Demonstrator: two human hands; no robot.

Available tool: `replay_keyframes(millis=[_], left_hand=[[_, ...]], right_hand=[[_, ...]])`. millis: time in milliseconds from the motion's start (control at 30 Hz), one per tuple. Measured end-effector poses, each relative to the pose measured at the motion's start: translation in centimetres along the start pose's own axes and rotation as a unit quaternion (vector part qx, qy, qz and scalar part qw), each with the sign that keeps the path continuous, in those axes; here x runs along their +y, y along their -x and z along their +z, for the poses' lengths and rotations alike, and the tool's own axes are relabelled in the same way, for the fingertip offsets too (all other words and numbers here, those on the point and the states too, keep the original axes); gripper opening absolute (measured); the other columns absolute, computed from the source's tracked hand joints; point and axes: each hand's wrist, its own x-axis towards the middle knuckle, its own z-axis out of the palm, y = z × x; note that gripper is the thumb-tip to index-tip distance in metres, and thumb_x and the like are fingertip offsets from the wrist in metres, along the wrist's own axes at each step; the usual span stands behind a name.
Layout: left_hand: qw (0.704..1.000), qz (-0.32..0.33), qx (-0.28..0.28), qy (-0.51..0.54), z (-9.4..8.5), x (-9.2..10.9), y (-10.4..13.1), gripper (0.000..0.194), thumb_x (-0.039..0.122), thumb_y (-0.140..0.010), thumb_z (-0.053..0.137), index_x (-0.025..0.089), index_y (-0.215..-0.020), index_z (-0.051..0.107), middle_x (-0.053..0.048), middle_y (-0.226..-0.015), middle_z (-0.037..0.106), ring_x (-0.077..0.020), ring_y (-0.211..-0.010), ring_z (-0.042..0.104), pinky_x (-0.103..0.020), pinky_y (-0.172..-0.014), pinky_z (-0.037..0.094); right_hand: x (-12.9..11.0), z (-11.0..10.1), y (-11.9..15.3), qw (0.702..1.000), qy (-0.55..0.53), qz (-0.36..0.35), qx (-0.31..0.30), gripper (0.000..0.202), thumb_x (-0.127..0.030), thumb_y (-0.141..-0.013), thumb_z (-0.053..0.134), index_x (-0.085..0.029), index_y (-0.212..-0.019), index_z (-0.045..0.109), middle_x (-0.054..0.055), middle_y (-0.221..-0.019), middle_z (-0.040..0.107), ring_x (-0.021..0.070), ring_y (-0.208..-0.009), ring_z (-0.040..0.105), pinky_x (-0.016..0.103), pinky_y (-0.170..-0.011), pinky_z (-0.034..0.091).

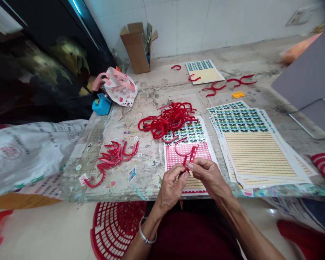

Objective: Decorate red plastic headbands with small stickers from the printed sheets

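Just above the table's front edge, my left hand [173, 184] pinches the end of a red curved band between thumb and fingers. My right hand [209, 177] is closed close beside it, thumb and forefinger on a red sticker strip [194, 151] with pale marks. The fingertips of both hands nearly meet, hiding where band and strip come together. Under them lies a sticker sheet [203, 150] with blue-green pictures, a pink section of pale hearts and yellow lines. A tangled heap of red curved bands [173, 117] covers its upper left part.
Left of the sheet is a smaller pile of patterned red bands [116, 153]. Sticker sheets [251, 151] are stacked at right. Farther back are a cardboard box [137, 50], a white bag [121, 86], a blue container [101, 104] and another sheet [206, 74]. A red basket [105, 227] stands below.
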Motion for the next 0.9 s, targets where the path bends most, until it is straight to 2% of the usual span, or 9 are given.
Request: replay_keyframes(millis=[167, 500, 733, 900], left_hand=[[1.000, 0.015, 0.005, 0.005, -0.1, -0.5, -0.1, 0.020, 0.028, -0.089, 0.044, 0.015, -0.080, 0.057, -0.004, -0.076, 0.055, -0.0152, -0.073, 0.051, -0.025, -0.069, 0.039], [0.999, 0.029, 0.015, 0.029, 0.0, -1.2, 0.0, 0.020, 0.028, -0.089, 0.045, 0.016, -0.074, 0.052, -0.003, -0.074, 0.050, -0.0148, -0.071, 0.049, -0.026, -0.066, 0.039], [0.999, 0.040, 0.023, 0.023, -0.2, -1.7, 0.2, 0.016, 0.026, -0.087, 0.048, 0.016, -0.076, 0.054, -0.004, -0.076, 0.052, -0.0153, -0.072, 0.051, -0.026, -0.066, 0.041], [0.999, 0.037, 0.027, 0.028, -0.5, -1.8, 0.3, 0.016, 0.024, -0.087, 0.048, 0.015, -0.076, 0.055, -0.004, -0.077, 0.053, -0.0149, -0.073, 0.052, -0.025, -0.067, 0.041]], right_hand=[[-0.2, 0.1, -0.2, 1.000, -0.024, 0.019, 0.002, 0.027, -0.033, -0.066, 0.074, -0.014, -0.058, 0.055, -0.006, -0.051, 0.035, 0.0044, -0.047, 0.023, 0.024, -0.045, 0.015], [-1.1, 0.0, -0.8, 0.998, -0.057, 0.025, -0.007, 0.036, -0.034, -0.069, 0.072, -0.016, -0.052, 0.046, -0.007, -0.051, 0.027, 0.0049, -0.047, 0.018, 0.024, -0.044, 0.013], [-1.1, 0.1, -1.2, 0.999, -0.032, 0.014, 0.019, 0.031, -0.039, -0.066, 0.073, -0.016, -0.057, 0.055, -0.006, -0.051, 0.031, 0.0049, -0.046, 0.020, 0.024, -0.043, 0.014], [-1.0, 0.0, -1.5, 1.000, 0.016, -0.019, 0.011, 0.027, -0.040, -0.073, 0.068, -0.014, -0.066, 0.062, -0.005, -0.052, 0.036, 0.0050, -0.046, 0.025, 0.024, -0.044, 0.015]])
